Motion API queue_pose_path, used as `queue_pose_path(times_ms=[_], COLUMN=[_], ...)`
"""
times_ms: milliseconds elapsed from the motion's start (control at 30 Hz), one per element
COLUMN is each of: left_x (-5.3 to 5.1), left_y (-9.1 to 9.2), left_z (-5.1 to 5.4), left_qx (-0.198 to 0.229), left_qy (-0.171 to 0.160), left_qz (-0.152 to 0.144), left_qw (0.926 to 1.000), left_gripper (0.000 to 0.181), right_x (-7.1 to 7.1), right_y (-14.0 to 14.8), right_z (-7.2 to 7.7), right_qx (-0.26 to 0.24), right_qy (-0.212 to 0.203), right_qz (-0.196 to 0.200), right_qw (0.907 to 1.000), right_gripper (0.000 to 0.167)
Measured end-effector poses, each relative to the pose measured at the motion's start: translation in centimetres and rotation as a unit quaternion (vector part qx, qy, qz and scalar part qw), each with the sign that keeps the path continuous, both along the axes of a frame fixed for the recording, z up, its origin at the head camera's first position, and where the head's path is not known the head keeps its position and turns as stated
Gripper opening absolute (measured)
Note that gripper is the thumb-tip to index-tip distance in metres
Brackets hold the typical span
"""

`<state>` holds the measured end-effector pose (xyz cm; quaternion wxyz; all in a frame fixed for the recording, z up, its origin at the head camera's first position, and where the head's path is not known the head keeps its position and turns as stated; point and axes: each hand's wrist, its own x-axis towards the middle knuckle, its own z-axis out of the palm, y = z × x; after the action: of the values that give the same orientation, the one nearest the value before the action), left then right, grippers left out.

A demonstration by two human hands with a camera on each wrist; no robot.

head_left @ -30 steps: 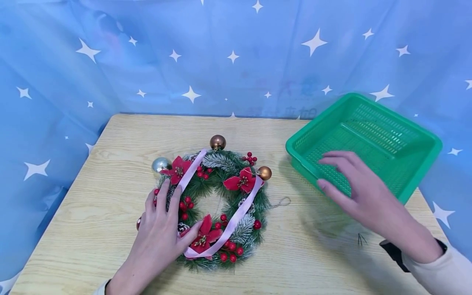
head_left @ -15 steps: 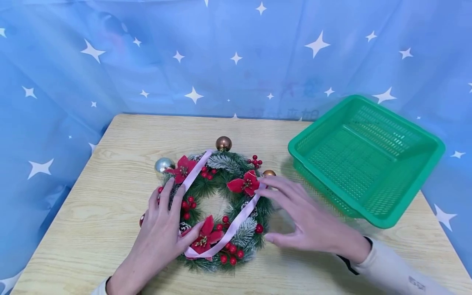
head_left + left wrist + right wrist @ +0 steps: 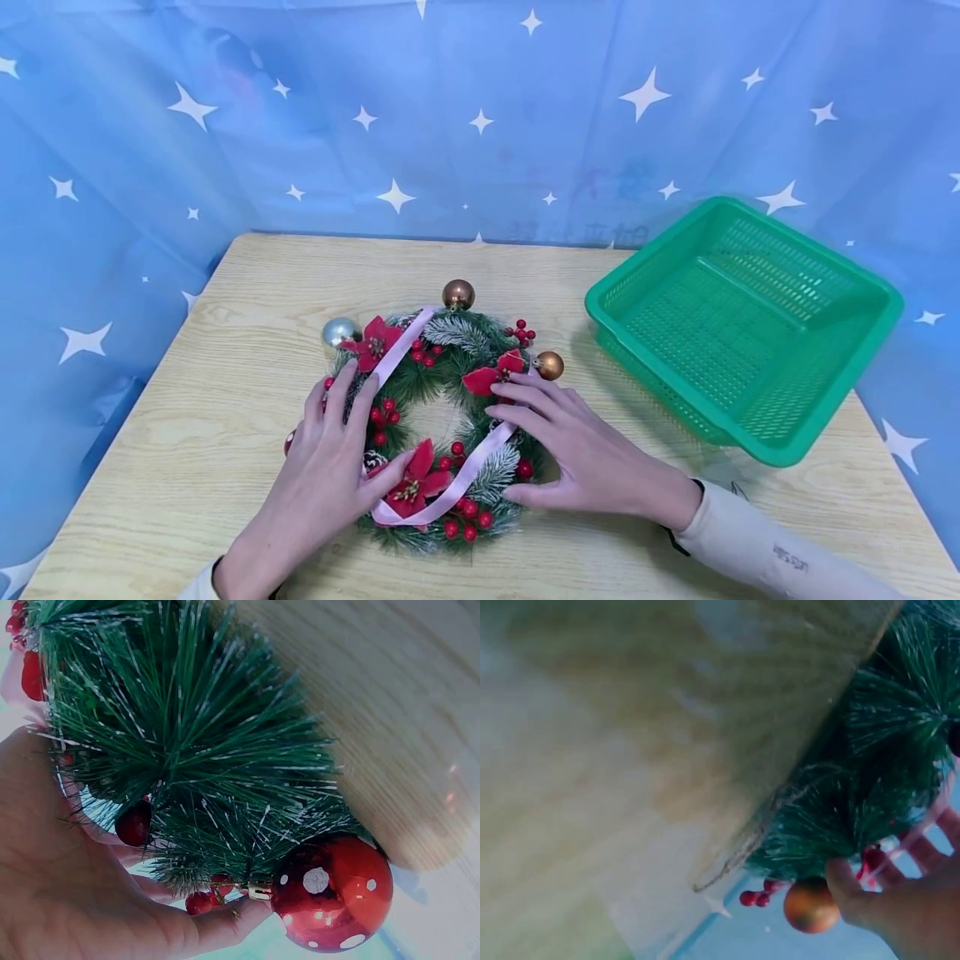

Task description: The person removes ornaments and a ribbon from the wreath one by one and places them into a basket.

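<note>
A green Christmas wreath (image 3: 491, 475) lies flat, trimmed with red poinsettias (image 3: 411, 492), red berries and frosted sprigs. A pale pink ribbon (image 3: 405, 346) runs across it in a loose U. My left hand (image 3: 322, 458) rests on the wreath's left side, fingers spread and gently bent. On the right side, my right hand (image 3: 592, 458) touches wreath and ribbon with its fingers extended. Around the rim sit a brown bauble (image 3: 458, 294), a silver one (image 3: 340, 331), a gold one (image 3: 550, 365) and a red, white-dotted bauble (image 3: 334, 892), mostly covered by my left hand in the head view.
An empty green plastic basket (image 3: 720, 333) stands at the table's back right. Behind the wooden table (image 3: 187, 400) hangs a blue curtain (image 3: 480, 75) with white stars. A thin twine loop (image 3: 731, 859) sticks out from the wreath in the right wrist view.
My right hand has moved left from over the basket to the wreath's right side, and the gold bauble shows again. My left hand has stayed on the wreath.
</note>
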<state>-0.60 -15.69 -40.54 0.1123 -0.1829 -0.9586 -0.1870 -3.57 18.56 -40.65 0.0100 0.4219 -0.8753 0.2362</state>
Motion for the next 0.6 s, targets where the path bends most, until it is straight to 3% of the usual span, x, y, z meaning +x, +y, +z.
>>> queue_pose_path(times_ms=[233,400,600], left_x=[0.1,0.6,1.9], left_y=[-0.2,-0.2,-0.2], left_z=[0.2,0.7,1.2], left_qx=[0.001,0.026,0.029], left_qy=[-0.009,-0.016,-0.026], left_qz=[0.01,0.024,0.071], left_qw=[0.9999,0.9992,0.9967], left_gripper=[0.098,0.096,0.098], right_x=[0.1,0.5,1.7], right_y=[-0.5,-0.6,-1.2], right_z=[-0.5,-0.4,-0.6], right_qx=[0.004,0.002,0.015], right_qy=[0.026,0.033,0.036], right_qz=[0.001,-0.015,-0.05], right_qw=[0.9997,0.9994,0.998], right_gripper=[0.078,0.074,0.075])
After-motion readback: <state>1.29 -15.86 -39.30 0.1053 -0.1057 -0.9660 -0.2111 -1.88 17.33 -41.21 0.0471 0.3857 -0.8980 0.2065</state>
